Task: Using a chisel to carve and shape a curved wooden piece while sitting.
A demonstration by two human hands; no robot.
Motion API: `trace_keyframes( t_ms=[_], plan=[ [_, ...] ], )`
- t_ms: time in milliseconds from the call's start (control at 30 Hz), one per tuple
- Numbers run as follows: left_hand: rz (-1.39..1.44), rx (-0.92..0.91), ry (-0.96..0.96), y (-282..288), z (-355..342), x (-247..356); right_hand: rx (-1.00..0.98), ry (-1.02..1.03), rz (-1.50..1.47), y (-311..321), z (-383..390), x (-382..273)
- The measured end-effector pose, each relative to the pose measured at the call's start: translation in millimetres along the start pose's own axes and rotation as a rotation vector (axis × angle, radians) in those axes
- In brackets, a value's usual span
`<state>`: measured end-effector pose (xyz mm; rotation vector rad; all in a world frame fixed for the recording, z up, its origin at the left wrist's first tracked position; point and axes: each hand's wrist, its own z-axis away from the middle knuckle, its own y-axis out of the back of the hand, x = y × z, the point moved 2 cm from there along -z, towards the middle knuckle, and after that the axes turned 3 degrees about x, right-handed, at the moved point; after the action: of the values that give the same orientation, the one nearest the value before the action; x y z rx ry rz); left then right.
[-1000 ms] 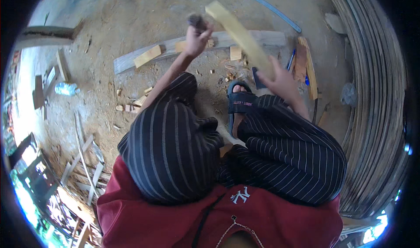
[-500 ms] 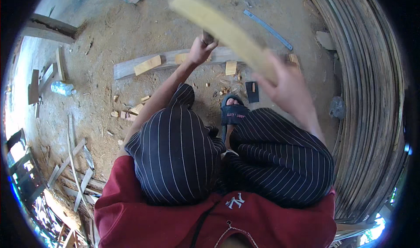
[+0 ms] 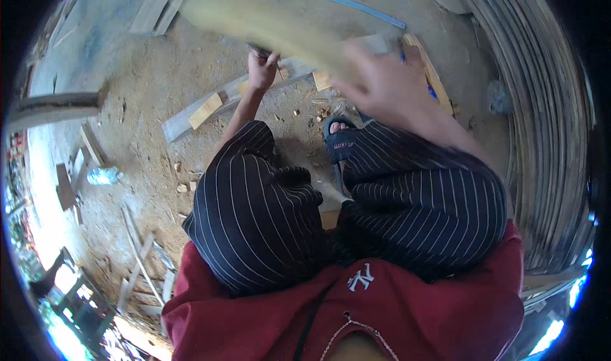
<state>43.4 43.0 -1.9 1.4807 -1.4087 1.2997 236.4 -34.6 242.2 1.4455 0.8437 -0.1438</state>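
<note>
Dusty floor (image 3: 153,81), strewn with wood chips, spreads out under the crouching person, with long slats (image 3: 541,138) stacked along the right side. On it lies a grey plank (image 3: 179,127), slanting up to the right, with small pale blocks (image 3: 205,111) resting on it. The left hand (image 3: 261,73), over the plank, is closed round a dark tool (image 3: 258,50), whose lower part is hidden. The right hand (image 3: 388,84), out over the plank's right part, grips one end of a pale bat (image 3: 254,27); both are blurred by motion.

A second ago the bat stood well to the right of the tool, its far end pointing up and left. Half a second ago that end had already swung over to the left hand's side; now it reaches farther left, and the bat passes across the top of the tool. Whether they touch, I cannot tell.

The view has turned a little, yet the blue ruler (image 3: 361,9) beyond the plank and the bottle (image 3: 104,176) at left keep their places on the floor.
</note>
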Motion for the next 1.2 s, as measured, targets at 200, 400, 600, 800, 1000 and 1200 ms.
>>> trace_keyframes(
  t_ms=[200, 400, 600, 800, 1000, 1200],
  plan=[
    [0.012, -0.073, 0.152, 9, -6, -10, 0.244, 0.153, -0.172, 14, 8, 12],
    [-0.182, 0.020, -0.231, 7, -2, -5, -0.108, -0.029, 0.213, -22, 9, 30],
    [-0.183, -0.100, -0.096, 18, -3, -30, 0.085, 0.162, -0.173, -11, 15, 25],
    [-0.420, -0.177, 0.015, 28, -7, -62, -0.259, 0.061, 0.176, -31, 17, 36],
    [0.013, -0.014, -0.023, 16, 6, -16, -0.085, 0.106, 0.011, -15, 9, 37],
    [-0.070, -0.055, 0.060, 9, 0, -4, 0.045, 0.073, -0.102, -7, 6, 33]
  ],
)
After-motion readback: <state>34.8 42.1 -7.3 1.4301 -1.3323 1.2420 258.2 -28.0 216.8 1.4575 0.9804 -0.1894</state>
